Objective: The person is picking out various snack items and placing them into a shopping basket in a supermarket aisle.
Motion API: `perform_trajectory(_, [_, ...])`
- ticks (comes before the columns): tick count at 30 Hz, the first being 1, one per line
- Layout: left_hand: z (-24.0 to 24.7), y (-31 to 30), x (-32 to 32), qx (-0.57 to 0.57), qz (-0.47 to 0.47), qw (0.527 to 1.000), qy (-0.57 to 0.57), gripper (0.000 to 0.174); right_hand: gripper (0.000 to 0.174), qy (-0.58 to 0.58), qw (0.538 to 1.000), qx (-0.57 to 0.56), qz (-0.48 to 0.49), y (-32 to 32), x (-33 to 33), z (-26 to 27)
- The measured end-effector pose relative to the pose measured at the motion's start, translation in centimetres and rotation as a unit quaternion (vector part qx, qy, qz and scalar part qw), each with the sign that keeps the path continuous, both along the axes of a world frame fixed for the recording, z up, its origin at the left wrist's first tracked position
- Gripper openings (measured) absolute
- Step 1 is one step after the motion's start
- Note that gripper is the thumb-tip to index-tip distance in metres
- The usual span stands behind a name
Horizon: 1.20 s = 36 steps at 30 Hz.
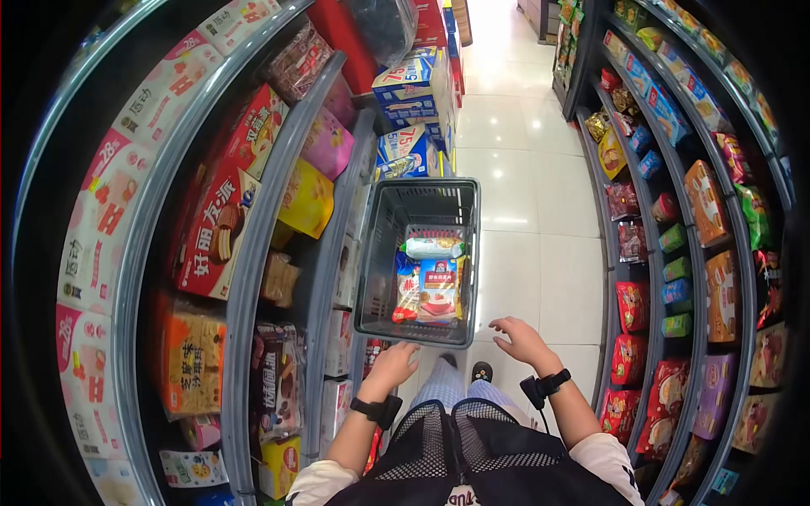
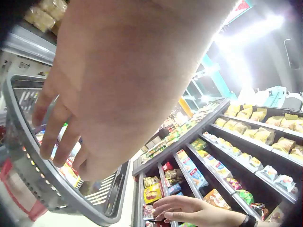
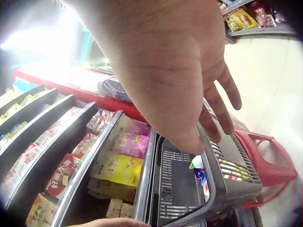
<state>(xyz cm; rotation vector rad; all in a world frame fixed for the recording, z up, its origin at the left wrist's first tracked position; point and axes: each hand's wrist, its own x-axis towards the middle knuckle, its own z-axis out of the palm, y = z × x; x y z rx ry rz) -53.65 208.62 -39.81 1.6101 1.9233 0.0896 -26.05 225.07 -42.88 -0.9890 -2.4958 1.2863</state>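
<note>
Glossy tiles (image 1: pixel 513 261), slatted plastic basket (image 1: pixel 422 200)

Grey basket (image 1: pixel 377 261) with snack packs (image 1: pixel 437 282)

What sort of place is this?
Likely a supermarket aisle: shelves of packaged snacks line both sides, printed promotional strips run along the left, and a shopping basket holds food packs.

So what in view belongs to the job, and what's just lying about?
Job, judging by the hands' positions: grey basket, packets inside it, left hand, right hand.

Just about: yellow pouch, purple box, blue-and-white cartons.
</note>
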Motion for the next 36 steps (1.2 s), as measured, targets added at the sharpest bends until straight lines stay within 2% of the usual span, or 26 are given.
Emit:
perform_trajectory(5, [-3.4, 6.8, -3.6, 0.059, 0.021, 0.998, -0.028, 0.042, 0.031, -0.007, 1.0, -0.003, 0.022, 3.6, -4.4, -1.5])
perform_trajectory(7, [-5.1, 10.0, -4.7, 0.031, 0.021, 0.998, -0.053, 0.041, 0.031, -0.022, 1.0, -0.002, 0.016, 4.9, -5.9, -2.1])
perform_trajectory(9, [-6.7, 13.5, -6.0, -0.052, -0.006, 0.997, -0.049, 0.039, 0.03, -0.011, 0.999, -0.028, 0.019, 5.9, -7.3, -2.7])
perform_trajectory(11, [-9.3, 16.6, -7.6, -0.065, -0.013, 0.995, -0.069, 0.036, 0.029, -0.022, 0.999, -0.032, 0.014, 6.3, -8.0, -3.9])
perform_trajectory(13, [-12.6, 19.2, -9.4, -0.002, -0.024, 0.999, 0.021, 0.036, 0.029, -0.026, 0.997, -0.073, 0.014, 6.8, -8.6, -4.8])
perform_trajectory(15, [-15.5, 22.7, -11.5, 0.027, 0.021, 0.999, 0.034, 0.035, 0.029, -0.045, 0.995, -0.087, 0.001, 7.1, -9.0, -5.9])
perform_trajectory(17, [-18.8, 24.8, -13.2, 0.005, 0.019, 0.997, 0.073, 0.037, 0.027, -0.025, 0.992, -0.115, -0.036, 6.7, -9.1, -6.3])
perform_trajectory(19, [-21.5, 26.5, -14.6, 0.001, 0.014, 0.998, 0.064, 0.038, 0.03, -0.033, 0.987, -0.143, -0.059, 6.7, -9.3, -6.6])
perform_trajectory(22, [-24.6, 28.3, -14.9, 0.087, -0.05, 0.985, 0.14, 0.045, 0.033, -0.055, 0.971, -0.214, -0.088, 7.0, -9.4, -6.5])
perform_trajectory(24, [-26.5, 29.6, -15.4, 0.056, -0.086, 0.984, 0.143, 0.047, 0.032, -0.048, 0.968, -0.221, -0.105, 7.4, -9.6, -6.2])
perform_trajectory(26, [-27.1, 31.1, -15.3, -0.019, -0.126, 0.976, 0.178, 0.049, 0.028, -0.028, 0.966, -0.231, -0.113, 8.0, -9.7, -6.4])
perform_trajectory(27, [-27.7, 31.5, -15.2, -0.02, -0.135, 0.976, 0.172, 0.049, 0.028, -0.032, 0.964, -0.233, -0.123, 8.2, -9.7, -6.7])
perform_trajectory(30, [-28.9, 32.2, -15.1, -0.043, -0.064, 0.975, 0.208, 0.049, 0.026, -0.036, 0.965, -0.232, -0.118, 8.8, -10.0, -7.4])
perform_trajectory(31, [-28.9, 32.6, -15.3, -0.046, -0.062, 0.975, 0.209, 0.049, 0.024, -0.037, 0.967, -0.225, -0.114, 9.1, -10.2, -7.7])
perform_trajectory(33, [-28.7, 33.1, -15.7, -0.088, -0.059, 0.97, 0.221, 0.062, 0.022, -0.037, 0.969, -0.22, -0.107, 9.2, -10.5, -8.1])
perform_trajectory(34, [-28.3, 32.9, -15.8, -0.052, -0.069, 0.969, 0.234, 0.063, 0.021, -0.026, 0.97, -0.213, -0.113, 9.1, -10.7, -8.2])
perform_trajectory(36, [-26.1, 32.6, -15.2, -0.063, -0.064, 0.973, 0.213, 0.066, 0.02, -0.015, 0.971, -0.209, -0.118, 8.6, -10.7, -8.0])
